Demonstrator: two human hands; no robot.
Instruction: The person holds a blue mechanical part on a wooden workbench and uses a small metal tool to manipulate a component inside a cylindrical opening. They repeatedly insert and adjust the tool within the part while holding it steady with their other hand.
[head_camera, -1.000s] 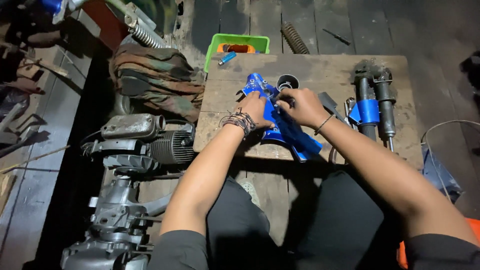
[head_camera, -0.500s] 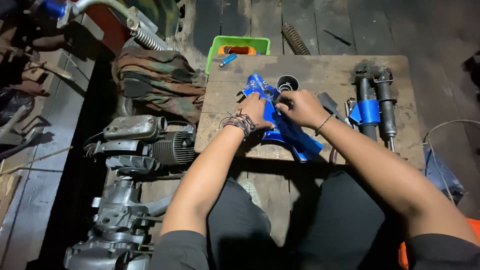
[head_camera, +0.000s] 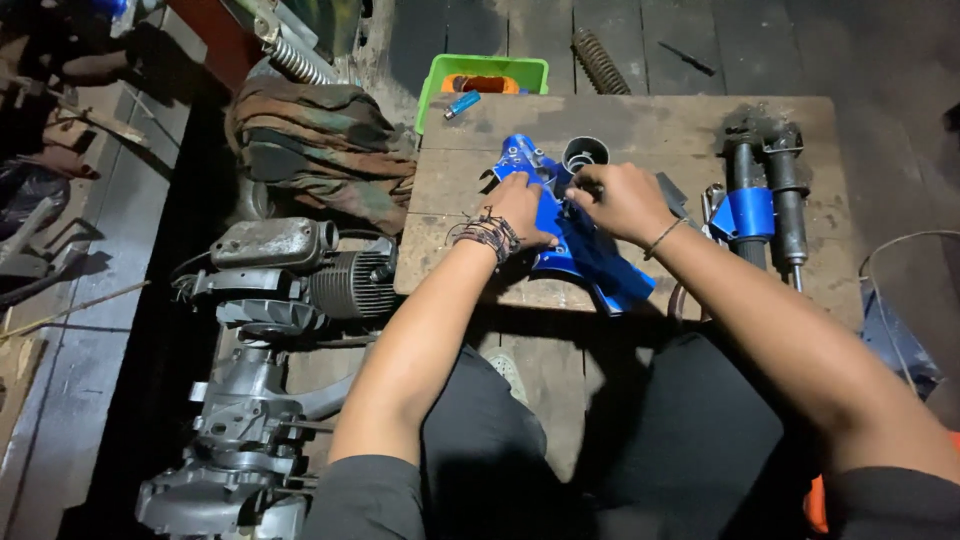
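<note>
A blue painted metal part (head_camera: 580, 250) lies on a low wooden board (head_camera: 640, 130) in front of my knees. My left hand (head_camera: 520, 212), with dark bracelets at the wrist, rests flat on the blue part's left side and holds it down. My right hand (head_camera: 620, 200) is over the part's upper middle, fingers pinched together at a spot beside a small round metal cup (head_camera: 585, 153). What the fingertips pinch is hidden.
A pair of black tubes with a blue bracket (head_camera: 760, 200) lies on the board's right. A green tray (head_camera: 480, 80) and a small blue lighter (head_camera: 462, 104) sit at the far edge. A grey engine (head_camera: 270, 290) and folded cloth (head_camera: 320, 140) lie left; a spring (head_camera: 598, 60) beyond.
Both hands stay on the blue part; the right hand's fingers have shifted slightly near the metal cup. The camera view has drifted a little.
</note>
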